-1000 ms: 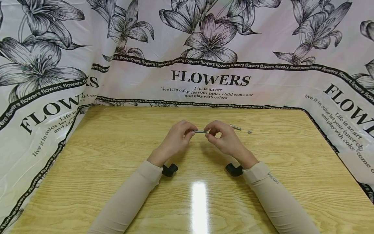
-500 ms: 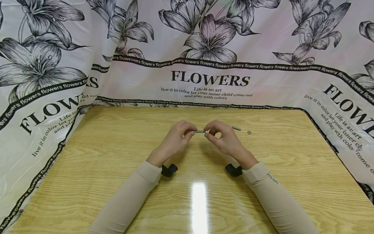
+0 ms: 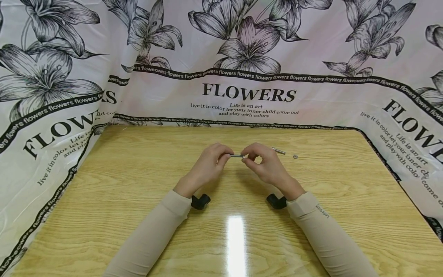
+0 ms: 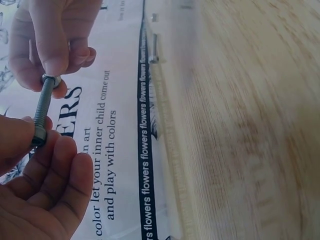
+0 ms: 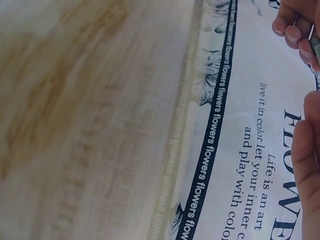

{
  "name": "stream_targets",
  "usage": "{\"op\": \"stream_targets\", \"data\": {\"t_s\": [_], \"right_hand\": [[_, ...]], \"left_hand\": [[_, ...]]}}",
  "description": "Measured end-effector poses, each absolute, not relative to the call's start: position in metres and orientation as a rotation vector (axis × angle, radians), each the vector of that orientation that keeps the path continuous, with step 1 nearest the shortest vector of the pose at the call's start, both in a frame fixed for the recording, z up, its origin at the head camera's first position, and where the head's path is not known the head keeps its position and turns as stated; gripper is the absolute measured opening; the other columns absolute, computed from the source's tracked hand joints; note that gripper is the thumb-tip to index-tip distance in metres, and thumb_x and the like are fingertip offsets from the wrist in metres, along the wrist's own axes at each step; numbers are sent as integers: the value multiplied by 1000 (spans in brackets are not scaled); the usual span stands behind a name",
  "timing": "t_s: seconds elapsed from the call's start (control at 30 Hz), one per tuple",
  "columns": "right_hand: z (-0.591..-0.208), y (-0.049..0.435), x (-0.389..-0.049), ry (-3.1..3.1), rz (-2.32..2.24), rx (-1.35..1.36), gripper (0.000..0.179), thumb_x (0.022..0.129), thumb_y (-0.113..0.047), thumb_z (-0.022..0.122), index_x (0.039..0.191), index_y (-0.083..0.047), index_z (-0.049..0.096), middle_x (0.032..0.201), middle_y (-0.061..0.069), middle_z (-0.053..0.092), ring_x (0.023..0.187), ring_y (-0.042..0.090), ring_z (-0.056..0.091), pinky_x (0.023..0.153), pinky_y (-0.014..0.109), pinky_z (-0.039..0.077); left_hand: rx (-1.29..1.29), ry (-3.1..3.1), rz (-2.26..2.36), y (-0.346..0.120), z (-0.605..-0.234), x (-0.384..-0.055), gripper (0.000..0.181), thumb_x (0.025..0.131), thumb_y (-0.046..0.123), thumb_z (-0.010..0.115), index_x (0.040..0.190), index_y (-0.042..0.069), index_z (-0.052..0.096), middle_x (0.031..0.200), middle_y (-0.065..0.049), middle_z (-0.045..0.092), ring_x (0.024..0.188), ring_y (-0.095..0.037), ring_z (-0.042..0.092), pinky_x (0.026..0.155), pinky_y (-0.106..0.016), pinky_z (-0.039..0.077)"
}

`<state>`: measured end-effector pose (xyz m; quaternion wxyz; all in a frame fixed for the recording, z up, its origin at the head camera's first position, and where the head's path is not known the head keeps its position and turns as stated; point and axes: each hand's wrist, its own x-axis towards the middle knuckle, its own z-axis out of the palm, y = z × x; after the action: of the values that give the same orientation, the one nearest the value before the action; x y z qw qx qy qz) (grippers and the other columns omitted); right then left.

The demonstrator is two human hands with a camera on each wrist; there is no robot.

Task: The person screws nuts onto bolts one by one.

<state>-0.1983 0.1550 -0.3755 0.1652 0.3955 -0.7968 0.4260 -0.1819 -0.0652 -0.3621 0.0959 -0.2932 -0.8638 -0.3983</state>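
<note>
A grey threaded bolt (image 4: pixel 43 106) is held level above the table, spanning the gap between the two hands. My left hand (image 3: pixel 207 163) pinches its head end between thumb and fingers. At the other end sits a small nut (image 4: pixel 51 80), which my right hand (image 3: pixel 265 163) pinches with thumb and fingertips. How far the nut is on the thread is hard to tell. In the right wrist view, only parts of the left hand (image 5: pixel 299 25) and right hand (image 5: pixel 307 160) show at the right edge.
On the wooden table (image 3: pixel 138 173), a second bolt (image 3: pixel 278 151) lies just beyond the right hand. A loose nut (image 3: pixel 295 156) rests to the right of that bolt. Floral printed cloth (image 3: pixel 249 96) borders the table at the back and sides.
Both hands keep nearly the same place with the bolt between them. The right fingertips have shifted very slightly to the left.
</note>
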Motion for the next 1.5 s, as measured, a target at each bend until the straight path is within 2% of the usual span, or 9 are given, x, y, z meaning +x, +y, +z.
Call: {"op": "stream_targets", "data": {"t_s": [0.17,0.4,0.67,0.83,0.97,1.23,1.5], "right_hand": [[-375,156,-197,-2314,1239,1091,13,88,-5,68,100,-10,67,87,-2,65,71,9,57,58,43,48],[-375,156,-196,-2367,1242,1050,14,91,-9,65,106,-9,65,87,-3,67,74,10,59,62,34,49],[-375,156,-195,-2424,1306,1039,19,97,-11,56,115,-9,61,90,0,70,77,12,63,60,35,51],[-374,156,-194,-2464,1319,987,30,91,-16,67,119,-10,59,91,-3,66,75,12,60,64,38,50],[-375,155,-194,-2464,1340,979,36,86,-13,72,118,-11,57,95,-1,63,75,12,59,63,40,50],[-375,154,-196,-2402,1325,1051,18,89,-6,68,104,-9,57,84,-2,63,71,12,57,65,31,49],[-374,154,-195,-2441,1284,1040,10,95,-15,61,104,-10,63,87,-5,62,76,11,56,68,31,48]], "left_hand": [[-882,-2549,-1180,-66,-362,-182,13,96,5,55,103,5,67,98,-5,60,80,-15,49,70,-29,44],[-874,-2541,-1198,-65,-361,-182,12,93,2,59,101,5,67,98,-4,59,83,-14,52,73,-27,47],[-846,-2484,-1253,-63,-361,-180,12,92,0,60,100,5,68,99,-5,61,86,-14,57,75,-26,50],[-837,-2441,-1272,-63,-363,-181,13,91,-2,61,100,4,69,98,-4,62,85,-14,57,75,-25,50],[-834,-2428,-1275,-64,-363,-182,13,91,-1,61,99,4,69,97,-4,62,84,-13,56,74,-25,50],[-870,-2409,-1258,-64,-364,-182,12,91,-3,61,98,3,68,97,-6,62,85,-15,57,75,-25,50],[-855,-2413,-1273,-65,-364,-181,12,92,-1,60,99,4,68,99,-6,61,85,-15,57,75,-25,50]]}}
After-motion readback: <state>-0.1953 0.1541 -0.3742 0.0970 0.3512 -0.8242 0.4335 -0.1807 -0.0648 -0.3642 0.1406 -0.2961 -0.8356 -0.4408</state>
